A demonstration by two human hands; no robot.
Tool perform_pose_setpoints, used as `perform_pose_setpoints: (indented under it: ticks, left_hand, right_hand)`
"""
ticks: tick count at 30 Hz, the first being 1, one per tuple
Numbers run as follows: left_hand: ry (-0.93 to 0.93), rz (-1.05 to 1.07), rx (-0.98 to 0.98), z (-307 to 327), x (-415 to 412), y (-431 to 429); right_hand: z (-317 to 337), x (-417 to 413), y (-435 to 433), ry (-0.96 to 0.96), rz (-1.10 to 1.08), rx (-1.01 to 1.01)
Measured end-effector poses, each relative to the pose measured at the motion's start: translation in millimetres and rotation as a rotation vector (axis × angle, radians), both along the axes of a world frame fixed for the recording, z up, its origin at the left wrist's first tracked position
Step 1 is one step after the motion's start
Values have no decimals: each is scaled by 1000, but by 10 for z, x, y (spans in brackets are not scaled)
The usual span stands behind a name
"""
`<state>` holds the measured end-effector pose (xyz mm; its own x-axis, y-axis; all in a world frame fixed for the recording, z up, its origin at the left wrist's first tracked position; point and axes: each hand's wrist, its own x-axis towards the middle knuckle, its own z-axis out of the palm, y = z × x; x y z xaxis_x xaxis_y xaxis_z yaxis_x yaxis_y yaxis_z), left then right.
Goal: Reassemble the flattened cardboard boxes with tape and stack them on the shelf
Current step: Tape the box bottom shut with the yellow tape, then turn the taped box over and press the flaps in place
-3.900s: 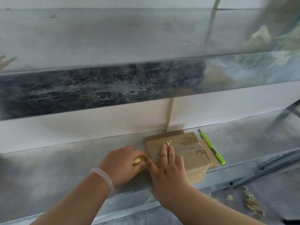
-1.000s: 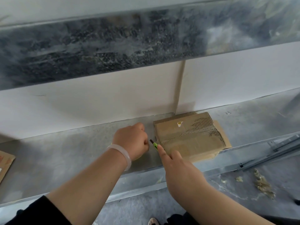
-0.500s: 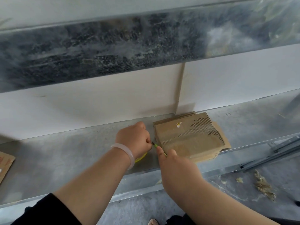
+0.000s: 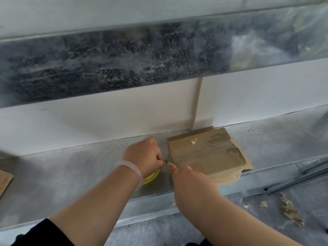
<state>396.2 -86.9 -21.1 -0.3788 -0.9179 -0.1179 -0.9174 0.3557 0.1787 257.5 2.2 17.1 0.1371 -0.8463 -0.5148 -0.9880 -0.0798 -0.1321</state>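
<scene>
The cardboard box [image 4: 207, 157] lies flat on the shelf [image 4: 71, 171], just right of the left grip [image 4: 143, 155] and directly ahead of the right grip [image 4: 191, 181]. The step looks to be cutting the tape free at the box edge nearest both grips. The left grip is curled tight around a yellow tape roll [image 4: 152, 175], only its rim showing under the fist. The right grip pinches a green cutter [image 4: 167, 162], whose dark tip pokes into the gap between the grips. To do it well, I'd keep the roll pulled away from the box so the strand is taut, slice close to the cardboard, and angle the blade off the left knuckles, which sit very near. The strand itself I cannot make out.

The box is brown, squashed and worn. Its top skin is torn in stripes that bare the corrugation, and it carries a small yellow sticker. Another cardboard piece [image 4: 4, 180] lies well left of the grips.
</scene>
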Motion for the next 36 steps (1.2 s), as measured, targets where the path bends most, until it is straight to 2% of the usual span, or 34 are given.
perform_pose_setpoints:
  ticks: [8,13,15,19,26,31,34,36]
  left_hand:
    - [76,31,-10,3,102,-36]
    - [121,69,-365,11,364,5]
    - [90,85,-426,-33,459,15]
    - [16,-21,-500,-246,417,231]
    - [256,8,-364,-499,463,533]
    - [401,101,-269,-663,421,723]
    - [316,76,-239,-616,436,706]
    - [235,37,-213,-576,472,721]
  right_hand:
    - [-114,-76,82,-82,10,-83]
    - [-217,-248,148,-267,-42,-244]
    - [-233,-334,203,-413,-130,-344]
    - [-281,-524,176,-647,-396,-507]
    - [-275,-702,47,-741,-533,-427]
    - [-364,-819,-17,-830,-508,-352]
    - [-330,-938,-48,-918,-492,-369]
    - [-253,-1088,-39,-931,-461,-493]
